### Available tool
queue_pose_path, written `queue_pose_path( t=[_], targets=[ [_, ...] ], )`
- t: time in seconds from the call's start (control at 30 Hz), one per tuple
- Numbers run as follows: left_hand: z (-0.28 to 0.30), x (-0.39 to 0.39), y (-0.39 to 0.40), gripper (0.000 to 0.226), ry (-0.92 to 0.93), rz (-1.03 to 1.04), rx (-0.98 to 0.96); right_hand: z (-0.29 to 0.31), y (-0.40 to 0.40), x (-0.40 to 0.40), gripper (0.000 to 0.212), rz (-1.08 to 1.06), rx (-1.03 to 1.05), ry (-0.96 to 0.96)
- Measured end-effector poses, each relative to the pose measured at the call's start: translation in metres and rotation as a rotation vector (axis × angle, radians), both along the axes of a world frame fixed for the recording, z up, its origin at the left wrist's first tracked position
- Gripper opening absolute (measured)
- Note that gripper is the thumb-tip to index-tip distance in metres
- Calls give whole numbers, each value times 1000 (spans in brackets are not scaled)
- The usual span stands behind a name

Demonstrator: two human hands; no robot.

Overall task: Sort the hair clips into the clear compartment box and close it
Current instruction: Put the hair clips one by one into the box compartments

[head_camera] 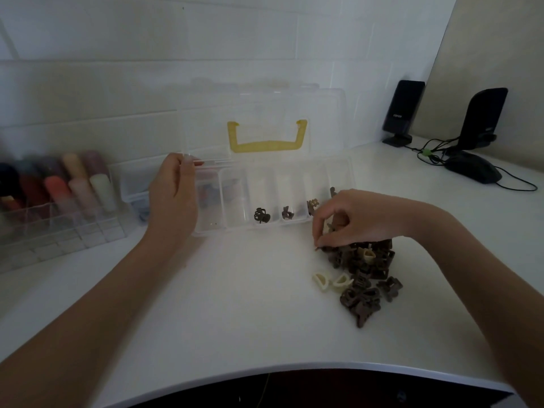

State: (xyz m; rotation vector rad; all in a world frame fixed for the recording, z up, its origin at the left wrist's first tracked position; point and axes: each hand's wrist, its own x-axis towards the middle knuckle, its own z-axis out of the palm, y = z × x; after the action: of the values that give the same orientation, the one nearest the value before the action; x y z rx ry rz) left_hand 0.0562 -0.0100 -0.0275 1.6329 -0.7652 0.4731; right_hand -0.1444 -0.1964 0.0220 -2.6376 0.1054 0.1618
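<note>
Now: left hand point(173, 189) pinching lid point(265, 119); right hand point(353, 219) pinching clip in pile point(365, 278); two cream clips point(331, 281) apart.

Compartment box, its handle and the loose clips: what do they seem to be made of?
Compartment box: clear, glossy rigid plastic by the look; dividers and clips show through its walls.
Handle: yellow plastic, slightly translucent, moulded in one piece.
Hair clips: probably moulded plastic with a matte finish, mostly brown, a few cream; no shine or metal visible, though the dim light leaves it open.
</note>
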Motion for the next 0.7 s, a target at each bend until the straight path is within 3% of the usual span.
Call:
queue_pose_path(
  t=[0.13,0.23,0.47,0.7],
  targets=[
    [1,1,0,22,10,-9,-11,1,1,5,11,-58,259,-228],
    [1,0,0,22,8,-14,-9,-1,1,8,17,-118,424,-218],
    [1,0,1,23,-6,-8,7,-4,-2,10,15,-168,500,-211],
    [2,-1,0,21,2,-3,-3,-3,-4,11,11,-272,550,-403]
  ],
)
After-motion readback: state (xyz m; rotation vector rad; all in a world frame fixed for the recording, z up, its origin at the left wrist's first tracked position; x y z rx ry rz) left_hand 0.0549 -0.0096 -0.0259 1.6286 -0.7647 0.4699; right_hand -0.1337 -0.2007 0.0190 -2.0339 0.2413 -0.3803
